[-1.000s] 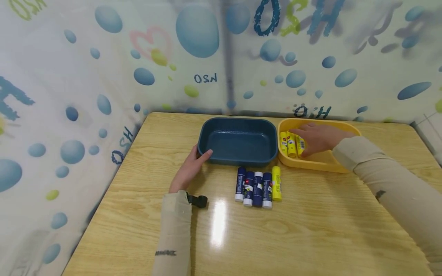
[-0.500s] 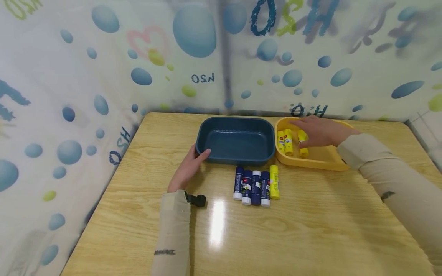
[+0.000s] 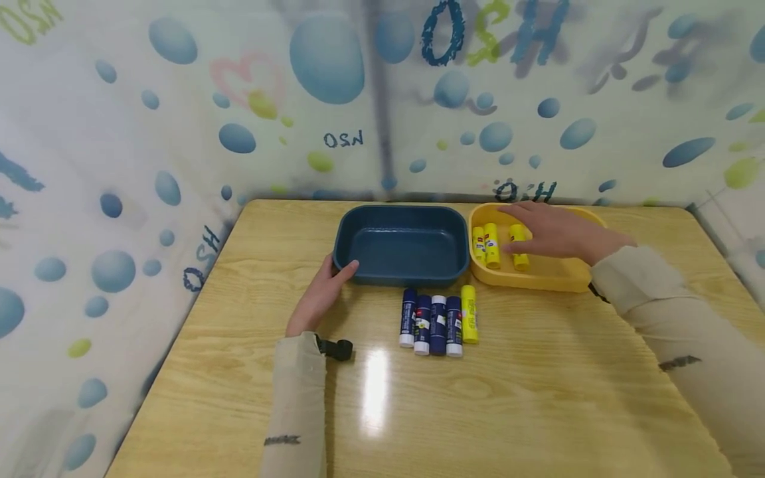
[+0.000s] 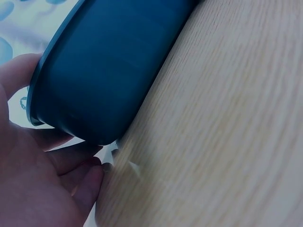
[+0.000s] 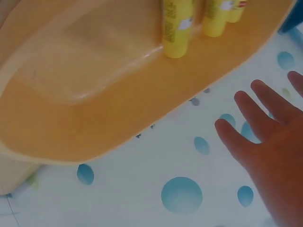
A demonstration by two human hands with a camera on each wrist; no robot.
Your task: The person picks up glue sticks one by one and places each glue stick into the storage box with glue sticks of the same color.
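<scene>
A dark blue tray (image 3: 402, 279) lies on the table; my left hand (image 3: 319, 292) grips its near left corner, thumb over the rim. In the left wrist view the fingers of that hand (image 4: 52, 161) lie against the tray's outer wall (image 4: 109, 71). My right hand (image 3: 558, 231) hovers over the yellow tray (image 3: 538, 282), fingers spread and holding nothing. Inside that tray are three yellow glue sticks, two side by side at the left and one (image 3: 518, 249) apart from them. In the right wrist view my hand (image 5: 270, 142) is beside the yellow tray's rim (image 5: 156, 118).
In front of the blue tray stretches a row of several dark blue glue sticks (image 3: 438, 325), with a yellow one (image 3: 469, 315) at its right end. The wooden table (image 3: 239, 372) meets a patterned curtain (image 3: 335, 166) behind the trays.
My right hand has let go of the yellow glue stick in the yellow tray and risen off it, moving right relative to the tray. My left hand stays on the blue tray.
</scene>
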